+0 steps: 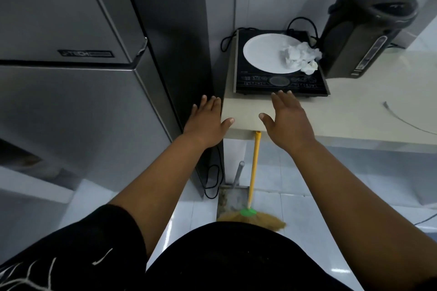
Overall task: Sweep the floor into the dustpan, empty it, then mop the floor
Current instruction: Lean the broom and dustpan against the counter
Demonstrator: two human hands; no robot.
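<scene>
Your right hand [287, 123] and left hand [208, 123] are spread empty; the upright broom [254, 168] stands below, nearer your right.

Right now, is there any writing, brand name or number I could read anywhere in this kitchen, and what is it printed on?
"TECH": on the badge on the fridge door; the mark before it and the small panel after it are too blurred to read.
Induction cooker: control-panel markings too small to read.
Water boiler: front strip and bottom label too small to read.
</scene>
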